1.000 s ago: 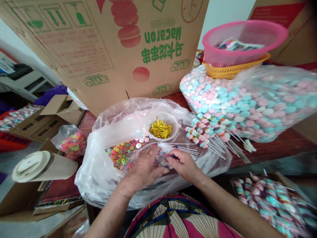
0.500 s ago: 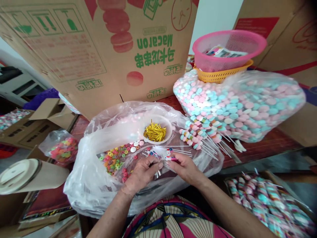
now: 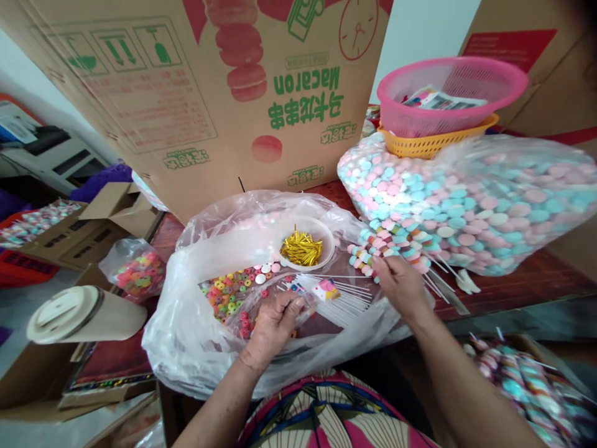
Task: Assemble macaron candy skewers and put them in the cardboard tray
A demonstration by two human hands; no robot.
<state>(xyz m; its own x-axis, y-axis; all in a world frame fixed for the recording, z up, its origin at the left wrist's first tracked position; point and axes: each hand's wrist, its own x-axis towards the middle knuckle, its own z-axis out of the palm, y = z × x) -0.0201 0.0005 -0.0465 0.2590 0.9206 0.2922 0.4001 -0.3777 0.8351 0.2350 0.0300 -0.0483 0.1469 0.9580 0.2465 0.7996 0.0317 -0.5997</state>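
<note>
A: What is held by the left hand [image 3: 273, 320]?

B: A small clear wrapper [image 3: 311, 292] is pinched there, over the open bag [image 3: 186, 323].

A: And the right hand [image 3: 398, 283]?

B: Its fingers are closed on a skewer [image 3: 373, 264] at the pile's edge. One stick should be lifted singly, candies kept level.

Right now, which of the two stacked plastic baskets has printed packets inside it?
The pink basket, nested on top, holds the printed packets. Of the yellow basket beneath it only the rim shows.
</note>
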